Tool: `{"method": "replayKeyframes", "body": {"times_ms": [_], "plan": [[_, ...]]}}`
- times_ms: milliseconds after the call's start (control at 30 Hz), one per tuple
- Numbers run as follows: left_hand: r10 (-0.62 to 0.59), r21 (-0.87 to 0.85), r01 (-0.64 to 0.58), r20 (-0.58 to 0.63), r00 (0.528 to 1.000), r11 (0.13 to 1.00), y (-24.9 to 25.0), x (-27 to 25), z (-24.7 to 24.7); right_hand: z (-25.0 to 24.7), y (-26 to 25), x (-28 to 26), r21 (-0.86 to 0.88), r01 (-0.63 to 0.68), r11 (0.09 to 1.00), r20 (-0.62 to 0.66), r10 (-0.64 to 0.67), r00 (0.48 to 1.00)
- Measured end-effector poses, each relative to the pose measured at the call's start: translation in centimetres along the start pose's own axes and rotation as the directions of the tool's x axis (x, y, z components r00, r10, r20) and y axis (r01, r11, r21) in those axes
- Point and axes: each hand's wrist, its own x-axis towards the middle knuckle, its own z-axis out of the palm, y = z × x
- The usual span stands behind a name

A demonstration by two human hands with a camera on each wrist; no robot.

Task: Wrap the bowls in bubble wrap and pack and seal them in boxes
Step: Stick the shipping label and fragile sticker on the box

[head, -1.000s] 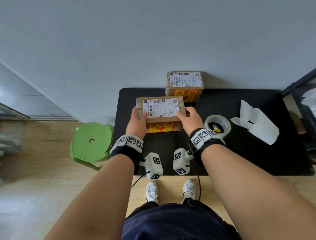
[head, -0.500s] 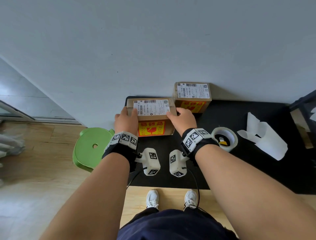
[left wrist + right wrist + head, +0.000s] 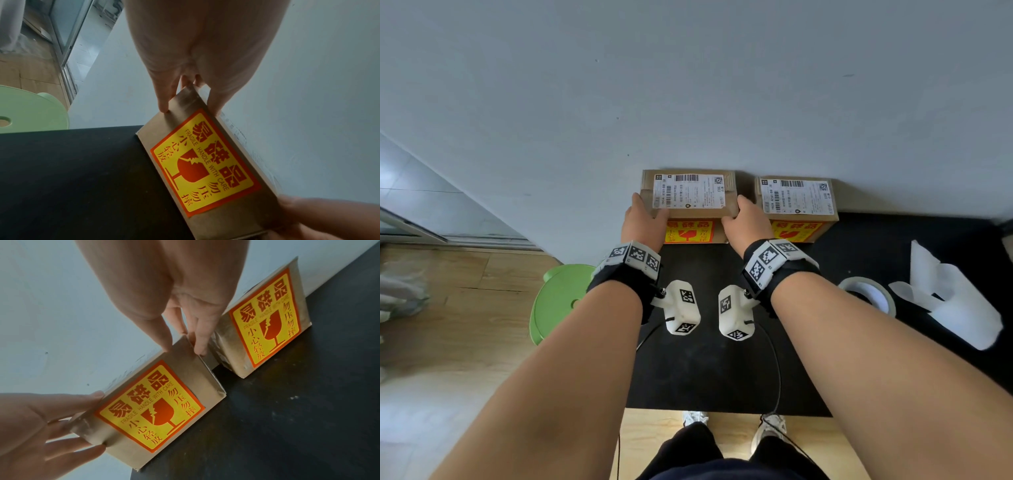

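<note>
From the head view, the left hand (image 3: 642,222) and right hand (image 3: 746,224) clasp the ends of the left box (image 3: 690,205) at the back of the black table (image 3: 722,359), against the wall; the second box (image 3: 796,209) stands just beside it. From the left wrist, fingers (image 3: 164,97) and thumb pinch its end; from the right wrist, likewise.

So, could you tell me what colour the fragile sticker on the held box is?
Yellow with red-orange print and border, the fragile sticker shows best in the left wrist view.
</note>
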Motion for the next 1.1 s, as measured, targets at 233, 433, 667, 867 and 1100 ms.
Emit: {"method": "replayKeyframes", "body": {"times_ms": [233, 433, 667, 867, 1100], "plan": [[-0.001, 0.009, 0.001, 0.008, 1.0, 1.0, 0.4, 0.8, 0.2, 0.2, -0.3, 0.6, -0.029, -0.008, 1.0, 0.01, 0.009, 1.0], [0.183, 0.28, -0.152, -0.089, 0.979, 0.948, 2.5, -0.8, 0.4, -2.5, -0.4, -0.3, 0.023, 0.034, 0.999, -0.114, -0.031, 0.993], [0.351, 0.448, -0.387, 0.166, 0.922, 0.806, 6.9, -3.7, 4.5, -7.2, 4.3, -0.2, -0.096, -0.017, 0.995, -0.222, -0.004, 0.975], [0.385, 0.542, -0.382, 0.113, 0.916, 0.749, 7.5, -5.2, 7.0, -9.0, 7.8, 0.2, -0.203, -0.178, 0.963, -0.075, 0.166, 0.983], [0.335, 0.55, -0.379, 0.184, 0.924, 0.744, 7.2, -4.8, 7.0, -8.8, 7.1, 0.7, -0.208, -0.135, 0.969, -0.053, 0.126, 0.991]]}}
